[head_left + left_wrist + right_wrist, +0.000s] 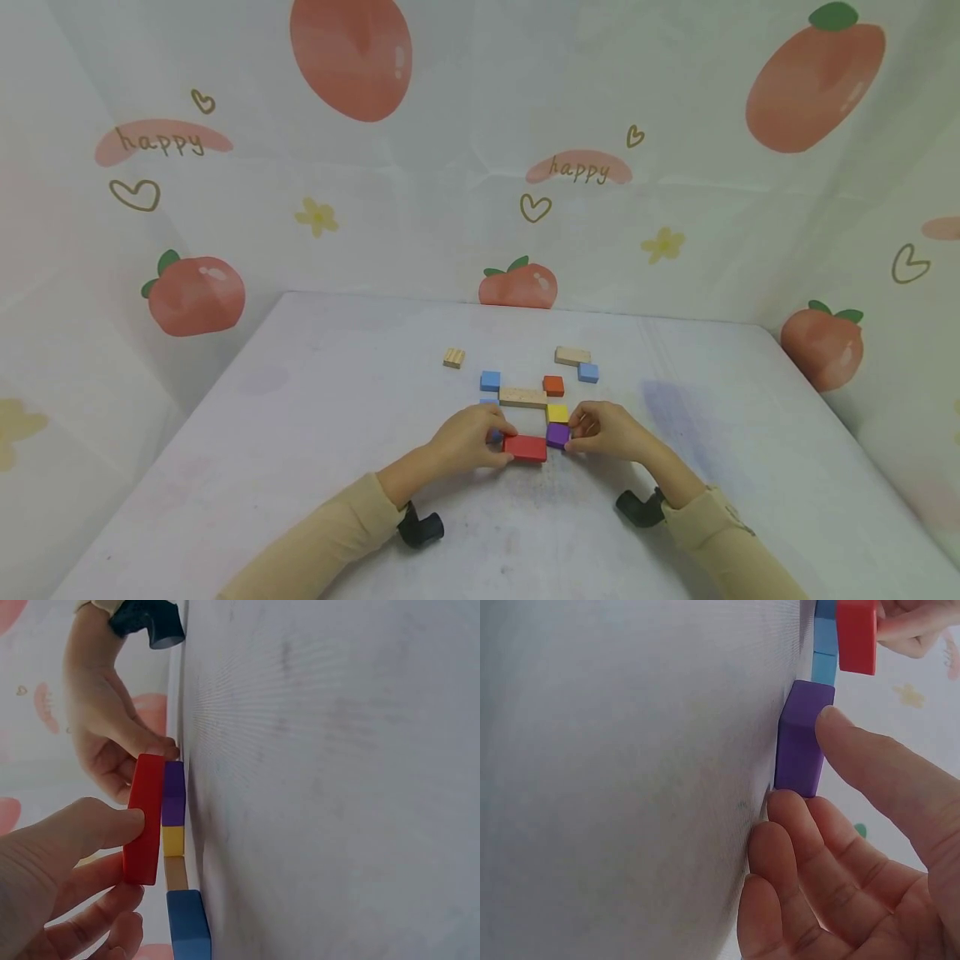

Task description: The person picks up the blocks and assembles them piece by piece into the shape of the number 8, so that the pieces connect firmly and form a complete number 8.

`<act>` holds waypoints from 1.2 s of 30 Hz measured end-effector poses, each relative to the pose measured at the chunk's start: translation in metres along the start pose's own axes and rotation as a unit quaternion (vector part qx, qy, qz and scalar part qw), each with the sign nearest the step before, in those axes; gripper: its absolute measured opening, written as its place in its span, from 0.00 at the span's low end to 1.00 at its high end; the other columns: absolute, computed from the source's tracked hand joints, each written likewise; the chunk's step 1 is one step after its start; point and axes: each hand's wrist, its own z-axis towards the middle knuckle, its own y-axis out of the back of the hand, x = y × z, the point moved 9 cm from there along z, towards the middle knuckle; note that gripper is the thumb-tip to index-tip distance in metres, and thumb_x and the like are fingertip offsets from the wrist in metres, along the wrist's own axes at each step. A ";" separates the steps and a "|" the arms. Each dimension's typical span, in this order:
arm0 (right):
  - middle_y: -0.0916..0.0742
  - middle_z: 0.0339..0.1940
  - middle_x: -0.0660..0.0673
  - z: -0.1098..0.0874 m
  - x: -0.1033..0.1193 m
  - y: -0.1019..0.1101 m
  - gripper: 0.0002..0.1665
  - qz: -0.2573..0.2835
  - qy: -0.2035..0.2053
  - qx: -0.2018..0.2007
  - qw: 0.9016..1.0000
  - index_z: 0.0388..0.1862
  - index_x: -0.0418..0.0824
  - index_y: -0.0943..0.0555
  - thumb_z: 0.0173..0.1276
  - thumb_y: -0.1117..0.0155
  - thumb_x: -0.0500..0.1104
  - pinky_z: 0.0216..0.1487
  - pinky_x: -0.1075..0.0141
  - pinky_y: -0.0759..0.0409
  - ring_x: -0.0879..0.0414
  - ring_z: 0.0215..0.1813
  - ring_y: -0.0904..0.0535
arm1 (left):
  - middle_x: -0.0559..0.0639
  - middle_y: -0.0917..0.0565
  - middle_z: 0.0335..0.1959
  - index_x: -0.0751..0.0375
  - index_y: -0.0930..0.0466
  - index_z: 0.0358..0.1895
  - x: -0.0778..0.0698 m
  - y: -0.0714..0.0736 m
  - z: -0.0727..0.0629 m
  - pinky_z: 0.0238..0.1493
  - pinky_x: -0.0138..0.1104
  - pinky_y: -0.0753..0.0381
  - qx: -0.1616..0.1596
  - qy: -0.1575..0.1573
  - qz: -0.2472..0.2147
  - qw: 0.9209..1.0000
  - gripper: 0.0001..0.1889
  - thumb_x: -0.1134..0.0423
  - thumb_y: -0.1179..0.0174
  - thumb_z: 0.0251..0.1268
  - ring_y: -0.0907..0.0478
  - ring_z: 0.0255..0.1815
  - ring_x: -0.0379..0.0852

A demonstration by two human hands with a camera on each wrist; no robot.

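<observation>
Cloth (450, 183) printed with red peaches hangs behind the white tabletop (300, 400). Near 12 o'clock from the left hand (468, 437) lies a small striped wooden block (453, 358). From where I stand, that hand pinches a red rectangular block (527, 448) between thumb and fingers, just off the tabletop at the hand's 3 o'clock. A dark blue block (493, 436), partly hidden, shows at the red one's 10 o'clock. Directly at its 12 o'clock sits a speckled wooden bar (522, 397), with a light blue block (490, 381) at the bar's 10, a half-covered blue block (489, 402) at 9, an orange-red block (553, 386) at 2 and a yellow block (557, 412) at 4. Touching the yellow at 6 o'clock is a purple block (557, 435). Toward the orange-red block's 1 o'clock rests a plain wooden plank (572, 356), with a sky-blue block (588, 372) beside it. Last, the right hand (609, 429) pinches the purple block from its 3 o'clock.
</observation>
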 end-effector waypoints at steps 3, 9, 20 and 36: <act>0.18 0.28 0.49 0.000 0.000 0.000 0.17 0.001 -0.004 0.001 1.000 0.35 0.37 0.24 0.53 0.28 0.43 0.32 0.71 0.27 0.60 0.32 0.26 | 0.46 0.20 0.36 0.56 0.15 0.45 -0.001 0.000 0.002 0.31 0.24 0.32 0.000 -0.004 0.005 1.000 0.16 0.58 0.32 0.52 0.31 0.32 0.38; 0.18 0.28 0.49 0.000 -0.002 0.000 0.17 0.003 -0.017 0.003 1.000 0.36 0.37 0.24 0.53 0.28 0.44 0.33 0.70 0.27 0.59 0.32 0.26 | 0.46 0.19 0.37 0.55 0.15 0.44 -0.001 0.000 0.005 0.36 0.26 0.29 -0.007 -0.006 0.019 1.000 0.15 0.58 0.32 0.51 0.29 0.37 0.40; 0.17 0.28 0.49 0.000 -0.002 0.000 0.18 0.005 -0.024 0.003 1.000 0.35 0.37 0.24 0.53 0.27 0.44 0.34 0.69 0.26 0.59 0.32 0.25 | 0.46 0.22 0.35 0.55 0.14 0.43 0.001 -0.002 0.008 0.37 0.26 0.32 -0.015 -0.005 0.043 0.999 0.15 0.56 0.31 0.50 0.33 0.38 0.39; 0.17 0.28 0.48 -0.002 0.002 0.000 0.17 0.007 0.006 0.003 1.000 0.35 0.36 0.24 0.54 0.28 0.43 0.31 0.71 0.26 0.60 0.30 0.25 | 0.46 0.23 0.34 0.55 0.13 0.41 0.000 -0.002 0.008 0.37 0.26 0.34 -0.029 -0.015 0.053 0.998 0.14 0.56 0.31 0.49 0.35 0.37 0.39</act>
